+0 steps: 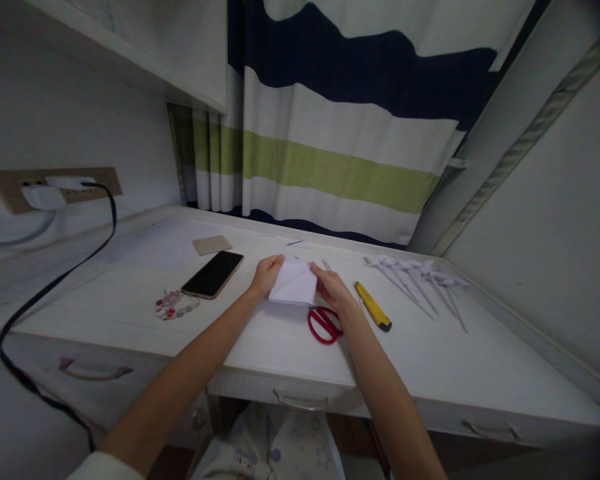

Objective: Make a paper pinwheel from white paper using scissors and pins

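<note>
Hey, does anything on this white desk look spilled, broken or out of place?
Nothing stands out as spilled, broken or misplaced. The left hand and right hand hold the folded white paper; the red-handled scissors, partly hidden, and the yellow utility knife with a black end simply lie nearby.

Under dim light, a curtain [330, 160] banded in white, navy and green hangs behind the white tabletop [440, 367]; drawers [245, 384] with curved handles [300, 404] run along its front, a pale cabinet [180, 47] overhangs at upper left, and a wood-toned socket panel [80, 195] sits on the left wall [70, 127]
</note>
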A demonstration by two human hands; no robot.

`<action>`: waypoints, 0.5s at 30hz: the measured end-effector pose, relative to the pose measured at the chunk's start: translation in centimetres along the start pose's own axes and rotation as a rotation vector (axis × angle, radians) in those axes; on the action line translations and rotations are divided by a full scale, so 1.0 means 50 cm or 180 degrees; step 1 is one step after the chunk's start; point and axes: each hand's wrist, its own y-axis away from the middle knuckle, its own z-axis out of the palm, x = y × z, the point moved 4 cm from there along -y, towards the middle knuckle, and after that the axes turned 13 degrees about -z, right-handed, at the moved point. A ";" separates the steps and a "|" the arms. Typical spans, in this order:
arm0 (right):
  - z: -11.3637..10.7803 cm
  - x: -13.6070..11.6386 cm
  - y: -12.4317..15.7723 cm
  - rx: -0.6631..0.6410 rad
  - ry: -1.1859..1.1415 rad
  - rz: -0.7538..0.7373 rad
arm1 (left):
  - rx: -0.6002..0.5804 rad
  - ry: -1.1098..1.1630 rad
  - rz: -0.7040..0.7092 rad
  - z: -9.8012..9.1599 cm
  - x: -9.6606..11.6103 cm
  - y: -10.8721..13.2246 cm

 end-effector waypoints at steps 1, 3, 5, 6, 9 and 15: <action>0.000 0.001 0.000 -0.0021 -0.0003 0.0048 | 0.0029 0.0025 -0.0014 -0.002 0.000 -0.001; 0.000 0.003 -0.001 -0.0024 0.0006 0.0101 | 0.0075 0.0079 -0.0038 -0.005 -0.001 -0.002; 0.000 0.003 -0.002 -0.0014 0.0020 0.0121 | 0.0106 0.0141 -0.0058 -0.007 -0.002 -0.002; 0.001 0.003 -0.002 -0.0020 0.0027 0.0128 | 0.0121 0.0178 -0.0066 -0.007 -0.003 -0.002; 0.005 0.004 -0.001 -0.0093 0.0058 0.0166 | 0.0176 0.0321 -0.0090 -0.009 -0.004 -0.002; 0.012 0.000 0.004 -0.0183 0.0154 0.0180 | 0.0248 0.0628 -0.0186 -0.012 -0.005 -0.004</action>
